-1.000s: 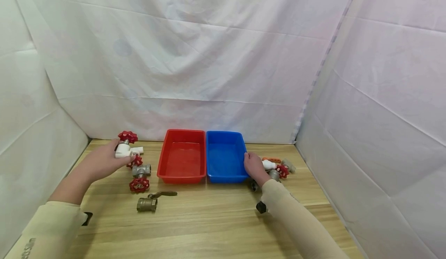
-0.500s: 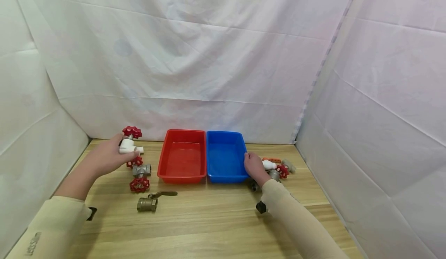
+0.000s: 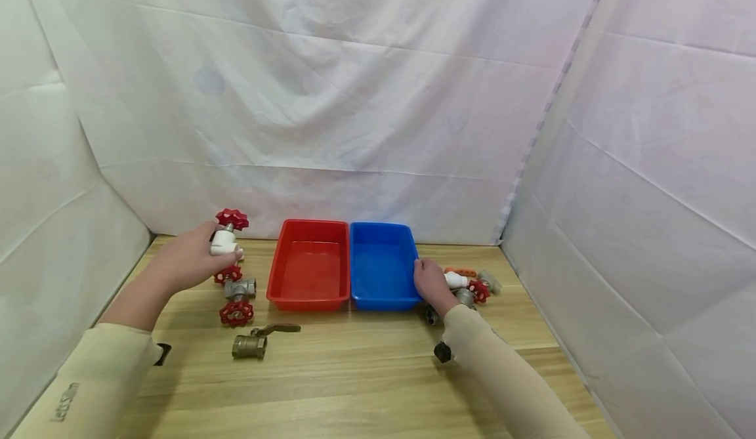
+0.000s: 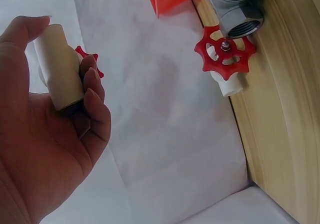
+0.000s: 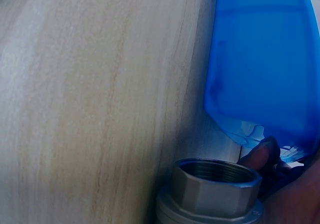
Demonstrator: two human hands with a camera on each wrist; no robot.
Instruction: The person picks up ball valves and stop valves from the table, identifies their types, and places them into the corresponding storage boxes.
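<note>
My left hand (image 3: 188, 258) grips a white plastic valve with a red handwheel (image 3: 224, 241), raised above the table at the left. In the left wrist view, thumb and fingers wrap the white valve body (image 4: 57, 68), and its wheel is partly hidden behind the fingers. Below the hand are another white valve with a red wheel (image 4: 225, 51) and a metal gate valve (image 3: 239, 288). My right hand (image 3: 433, 285) holds the right rim of the blue bin (image 3: 384, 298). In the right wrist view the thumb (image 5: 261, 154) lies at the bin's corner, near a metal valve's threaded end (image 5: 215, 184).
A red bin (image 3: 308, 303) stands against the blue one. A brass ball valve with a lever (image 3: 251, 345) lies nearer the front. Several valves, one with a red wheel (image 3: 479, 290), lie right of the blue bin. White cloth (image 3: 378, 111) encloses the wooden table (image 3: 331, 386).
My left hand has lifted the white valve a little and carried it to the right. The right hand and both bins have stayed in place.
</note>
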